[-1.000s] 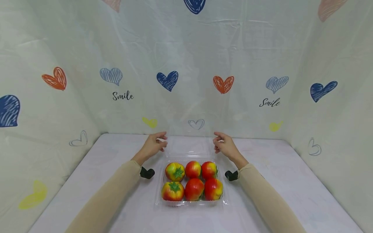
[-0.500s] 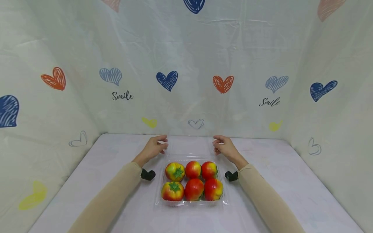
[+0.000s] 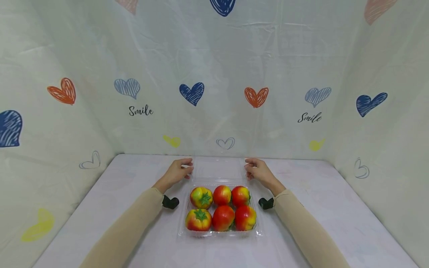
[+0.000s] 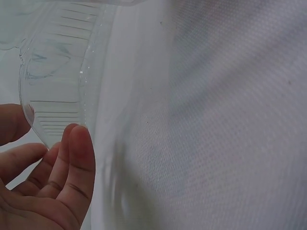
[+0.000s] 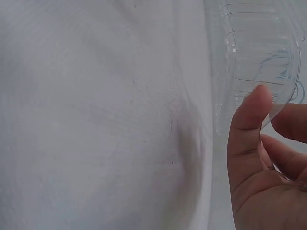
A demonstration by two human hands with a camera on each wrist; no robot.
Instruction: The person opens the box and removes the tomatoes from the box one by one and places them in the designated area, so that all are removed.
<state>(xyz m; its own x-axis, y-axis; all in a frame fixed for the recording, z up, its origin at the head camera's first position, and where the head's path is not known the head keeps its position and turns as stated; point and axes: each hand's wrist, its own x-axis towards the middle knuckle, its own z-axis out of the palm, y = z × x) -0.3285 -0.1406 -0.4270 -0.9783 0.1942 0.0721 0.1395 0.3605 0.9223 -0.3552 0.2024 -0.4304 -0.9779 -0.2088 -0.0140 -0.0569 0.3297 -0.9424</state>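
A clear plastic clamshell tray (image 3: 183,231) sits mid-table and holds several red-and-yellow tomatoes (image 3: 222,216) with green stems. Its transparent lid (image 3: 219,168) is hinged at the back and stands open behind the tomatoes. My left hand (image 3: 179,172) pinches the lid's left corner, and my right hand (image 3: 256,170) pinches the right corner. In the left wrist view the ribbed lid corner (image 4: 57,72) sits between thumb and fingers of the left hand (image 4: 48,136). The right wrist view shows the lid (image 5: 259,52) held the same way by the right hand (image 5: 273,112).
The white table (image 3: 318,208) is boxed in on three sides by a cloth backdrop (image 3: 214,74) printed with hearts. Black wrist cameras (image 3: 170,202) (image 3: 266,203) sit beside the tray on each forearm.
Both hands have dropped a little while holding the lid corners, and the lid has come lower with them. The tray and tomatoes have stayed put.
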